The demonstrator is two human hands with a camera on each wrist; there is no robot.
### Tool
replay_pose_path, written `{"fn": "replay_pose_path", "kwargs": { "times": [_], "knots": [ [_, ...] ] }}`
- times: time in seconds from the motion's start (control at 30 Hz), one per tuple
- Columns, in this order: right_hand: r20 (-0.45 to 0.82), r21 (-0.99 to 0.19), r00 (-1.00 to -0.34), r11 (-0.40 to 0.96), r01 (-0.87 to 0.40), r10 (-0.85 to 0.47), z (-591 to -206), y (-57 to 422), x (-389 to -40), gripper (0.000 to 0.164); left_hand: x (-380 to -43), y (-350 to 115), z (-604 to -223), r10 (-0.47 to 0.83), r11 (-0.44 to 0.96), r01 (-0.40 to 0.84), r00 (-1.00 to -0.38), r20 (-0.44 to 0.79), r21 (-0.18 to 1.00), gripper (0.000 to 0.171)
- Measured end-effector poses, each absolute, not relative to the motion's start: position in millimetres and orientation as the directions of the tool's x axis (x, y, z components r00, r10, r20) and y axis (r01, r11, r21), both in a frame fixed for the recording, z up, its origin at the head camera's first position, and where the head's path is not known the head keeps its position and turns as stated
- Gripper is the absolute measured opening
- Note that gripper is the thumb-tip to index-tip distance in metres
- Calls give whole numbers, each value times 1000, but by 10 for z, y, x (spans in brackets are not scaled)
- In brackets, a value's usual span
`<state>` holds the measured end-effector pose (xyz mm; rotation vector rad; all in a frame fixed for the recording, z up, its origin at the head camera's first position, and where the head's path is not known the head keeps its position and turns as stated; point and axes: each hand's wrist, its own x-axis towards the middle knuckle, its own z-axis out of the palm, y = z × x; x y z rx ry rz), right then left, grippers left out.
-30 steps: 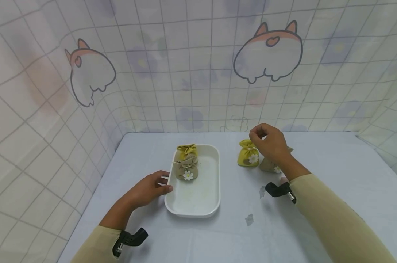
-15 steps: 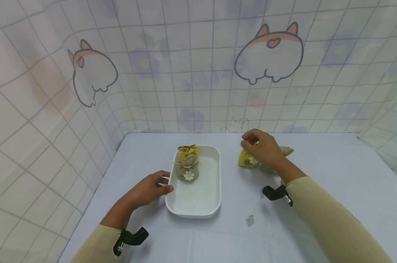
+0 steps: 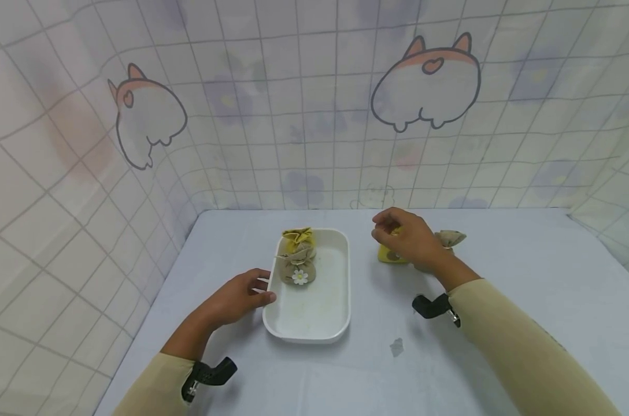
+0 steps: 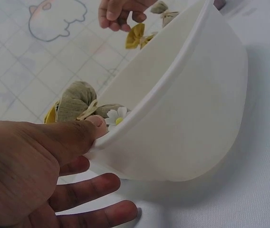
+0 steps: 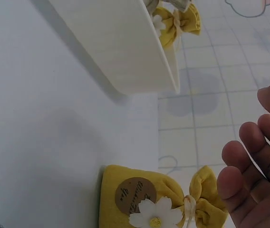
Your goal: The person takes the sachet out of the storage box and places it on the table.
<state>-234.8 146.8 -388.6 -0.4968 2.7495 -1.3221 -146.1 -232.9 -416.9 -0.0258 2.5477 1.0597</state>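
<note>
My left hand grips the left rim of a white tray, thumb over the rim and fingers outside the wall. Inside that tray's far left corner, a beige cloth pouch with a white flower sits in front of a yellow pouch. My right hand hovers with loosely bent fingers and nothing in them, partly covering a second yellow pouch on the table. That pouch, in the right wrist view, bears a round brown label and a white flower. Behind the right wrist, another beige pouch is mostly hidden.
A grey patch marks the white tablecloth right of the tray. Tile-patterned sheets rise behind the table and at its sides. Black camera mounts protrude from the wrists.
My right hand has moved left and slightly down, passing in front of the yellow pouch and uncovering more of the beige pouch's top. The left hand and the tray stay put.
</note>
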Motion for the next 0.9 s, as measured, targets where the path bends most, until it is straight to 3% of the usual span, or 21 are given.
{"fn": "replay_pose_path", "kwargs": {
  "times": [0.9],
  "knots": [
    [146, -704, -916, 611, -361, -373, -3949, 1066, -2337, 30, -1477, -2311, -4210, 90, 706, -194, -929, -358, 681, 61]
  ]
}}
